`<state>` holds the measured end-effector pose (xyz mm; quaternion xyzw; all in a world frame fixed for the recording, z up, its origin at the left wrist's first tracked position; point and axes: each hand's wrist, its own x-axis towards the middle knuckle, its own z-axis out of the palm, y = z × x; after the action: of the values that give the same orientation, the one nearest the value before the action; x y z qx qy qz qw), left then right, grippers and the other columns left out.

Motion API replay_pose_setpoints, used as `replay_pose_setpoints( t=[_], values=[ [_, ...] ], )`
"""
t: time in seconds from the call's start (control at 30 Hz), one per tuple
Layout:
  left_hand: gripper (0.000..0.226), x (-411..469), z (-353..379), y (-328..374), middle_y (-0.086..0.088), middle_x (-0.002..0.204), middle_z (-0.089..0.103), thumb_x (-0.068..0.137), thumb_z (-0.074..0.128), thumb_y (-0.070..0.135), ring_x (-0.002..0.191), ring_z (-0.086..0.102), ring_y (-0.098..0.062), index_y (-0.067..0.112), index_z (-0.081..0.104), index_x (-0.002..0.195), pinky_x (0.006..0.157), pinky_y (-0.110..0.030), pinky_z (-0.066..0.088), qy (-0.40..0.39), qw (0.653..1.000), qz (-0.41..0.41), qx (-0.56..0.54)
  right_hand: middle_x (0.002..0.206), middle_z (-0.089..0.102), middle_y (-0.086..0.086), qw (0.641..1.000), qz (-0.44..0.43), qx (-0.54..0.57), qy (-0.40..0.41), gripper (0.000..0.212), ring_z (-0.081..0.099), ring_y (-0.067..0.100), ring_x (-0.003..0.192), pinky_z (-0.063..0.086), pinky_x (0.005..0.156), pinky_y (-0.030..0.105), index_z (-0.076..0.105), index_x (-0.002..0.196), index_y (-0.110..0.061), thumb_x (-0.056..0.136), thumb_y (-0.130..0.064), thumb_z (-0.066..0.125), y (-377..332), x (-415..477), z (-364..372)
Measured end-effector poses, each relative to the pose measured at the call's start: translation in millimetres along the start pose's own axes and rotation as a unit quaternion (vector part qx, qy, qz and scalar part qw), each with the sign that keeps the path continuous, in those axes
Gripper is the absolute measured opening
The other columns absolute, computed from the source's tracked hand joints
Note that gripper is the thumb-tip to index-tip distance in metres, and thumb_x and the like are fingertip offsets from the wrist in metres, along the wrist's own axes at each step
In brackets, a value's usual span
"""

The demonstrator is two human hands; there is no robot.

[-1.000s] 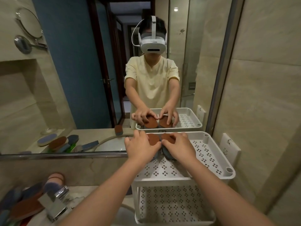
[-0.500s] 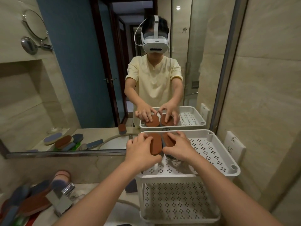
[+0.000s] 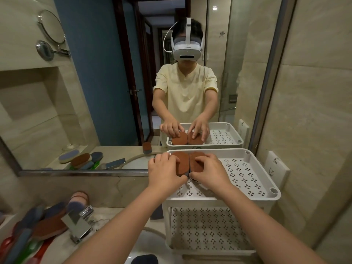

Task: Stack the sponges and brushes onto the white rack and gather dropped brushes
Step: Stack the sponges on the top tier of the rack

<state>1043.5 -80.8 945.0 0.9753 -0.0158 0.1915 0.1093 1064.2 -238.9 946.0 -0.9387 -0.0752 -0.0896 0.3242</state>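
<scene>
Two brown oval sponges lie side by side at the far left of the white rack's top shelf (image 3: 245,174), against the mirror. My left hand (image 3: 163,171) grips the left sponge (image 3: 181,161) with fingers curled over its left edge. My right hand (image 3: 209,171) grips the right sponge (image 3: 198,161) in the same way, with the thumb at its near end. A pile of brown and blue sponges and brushes (image 3: 38,223) lies on the counter at the lower left.
A chrome tap (image 3: 78,223) stands by the sink beside the pile. One brush (image 3: 79,200) leans against the wall behind it. The rack's lower shelf (image 3: 207,227) holds nothing. The mirror (image 3: 114,82) reflects the person, the rack and the pile. A white socket plate (image 3: 276,168) sits on the right wall.
The camera has shifted slightly. Both hands stay on the two sponges and have settled them flatter, side by side, on the top shelf.
</scene>
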Motion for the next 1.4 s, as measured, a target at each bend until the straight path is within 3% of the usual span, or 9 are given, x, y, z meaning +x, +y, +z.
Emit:
replay_pose_setpoints(
  t=[0.13, 0.3, 0.47, 0.6, 0.7, 1.03, 1.13, 1.27, 1.4],
  values=[
    [0.059, 0.5, -0.6, 1.4, 0.009, 0.118, 0.047, 0.074, 0.062, 0.060, 0.115, 0.041, -0.015, 0.033, 0.052, 0.125, 0.098, -0.034, 0.033, -0.017, 1.000, -0.006, -0.017, 0.118, 0.058, -0.006, 1.000, -0.018, -0.004, 0.005, 0.038, 0.055, 0.012, 0.099, 0.043, 0.071, 0.025, 0.071, 0.104, -0.028, 0.067, -0.032, 0.073, 1.3, -1.4, -2.5],
    [0.072, 3.3, -6.1, 2.4, 0.005, 0.132, 0.046, 0.073, 0.068, 0.061, 0.127, 0.038, -0.018, 0.032, 0.047, 0.135, 0.105, -0.037, 0.032, -0.065, 0.998, -0.002, -0.017, 0.138, 0.045, -0.003, 0.999, 0.007, 0.001, -0.053, 0.075, 0.051, 0.015, 0.119, 0.047, 0.094, 0.031, 0.055, 0.134, -0.027, 0.065, -0.038, 0.079, 1.6, -0.4, -10.4],
    [0.068, -6.8, -18.6, -4.2, 0.010, 0.136, 0.046, 0.074, 0.073, 0.050, 0.128, 0.041, -0.014, 0.037, 0.047, 0.136, 0.103, -0.037, 0.038, -0.044, 0.988, -0.043, -0.140, 0.149, 0.036, 0.003, 0.999, -0.004, 0.037, 0.004, 0.065, 0.037, 0.024, 0.134, 0.038, 0.107, 0.038, 0.051, 0.136, -0.027, 0.074, -0.025, 0.068, -14.0, -6.2, -19.9],
    [0.038, -36.8, -34.9, -21.5, 0.024, 0.117, 0.050, 0.084, 0.069, 0.029, 0.112, 0.049, 0.002, 0.043, 0.056, 0.117, 0.079, -0.015, 0.039, 0.037, 0.935, -0.098, -0.337, 0.134, 0.049, -0.008, 0.984, -0.069, 0.149, 0.068, 0.048, 0.049, 0.011, 0.121, 0.043, 0.095, 0.028, 0.058, 0.126, -0.031, 0.079, -0.020, 0.062, -44.3, -28.2, -15.9],
    [0.032, -64.0, -52.3, -42.0, 0.019, 0.112, 0.056, 0.088, 0.067, 0.021, 0.105, 0.053, 0.002, 0.039, 0.056, 0.112, 0.080, -0.015, 0.040, 0.060, 0.895, -0.136, -0.420, 0.128, 0.054, -0.014, 0.975, -0.108, 0.179, 0.072, 0.044, 0.054, 0.009, 0.115, 0.047, 0.092, 0.029, 0.060, 0.121, -0.034, 0.079, -0.019, 0.061, -72.9, -50.6, -4.3],
    [0.029, -210.5, -99.0, -153.8, 0.004, 0.107, 0.064, 0.088, 0.063, 0.005, 0.098, 0.061, -0.005, 0.022, 0.062, 0.112, 0.070, -0.004, 0.045, 0.157, 0.842, -0.262, -0.444, 0.122, 0.054, -0.012, 0.951, -0.166, 0.258, -0.051, 0.046, 0.051, 0.002, 0.110, 0.043, 0.092, 0.022, 0.057, 0.123, -0.028, 0.081, -0.011, 0.061, -175.4, -152.5, 90.4],
    [0.028, -266.0, -117.2, -185.2, 0.012, 0.096, 0.065, 0.085, 0.065, 0.003, 0.086, 0.062, 0.007, 0.023, 0.062, 0.104, 0.068, -0.002, 0.044, 0.189, 0.834, -0.299, -0.423, 0.121, 0.054, -0.011, 0.938, -0.188, 0.267, -0.116, 0.041, 0.052, -0.003, 0.102, 0.043, 0.093, 0.022, 0.058, 0.117, -0.031, 0.081, -0.012, 0.064, -209.4, -192.6, 123.3],
    [0.027, -347.7, -137.0, -219.9, 0.015, 0.102, 0.065, 0.085, 0.066, 0.014, 0.094, 0.061, 0.004, 0.035, 0.059, 0.101, 0.078, -0.017, 0.048, 0.204, 0.823, -0.355, -0.393, 0.110, 0.059, -0.011, 0.918, -0.229, 0.270, -0.176, 0.037, 0.057, 0.007, 0.103, 0.042, 0.086, 0.017, 0.063, 0.112, -0.025, 0.076, -0.015, 0.065, -252.1, -250.5, 164.8],
    [0.029, -427.2, -154.9, -244.3, 0.010, 0.106, 0.064, 0.087, 0.062, 0.009, 0.097, 0.060, 0.000, 0.033, 0.059, 0.104, 0.078, -0.013, 0.044, 0.239, 0.795, -0.413, -0.374, 0.114, 0.061, -0.007, 0.896, -0.265, 0.259, -0.246, 0.040, 0.057, 0.009, 0.100, 0.045, 0.082, 0.019, 0.061, 0.120, -0.022, 0.080, -0.018, 0.065, -286.3, -313.0, 204.3]
  ],
)
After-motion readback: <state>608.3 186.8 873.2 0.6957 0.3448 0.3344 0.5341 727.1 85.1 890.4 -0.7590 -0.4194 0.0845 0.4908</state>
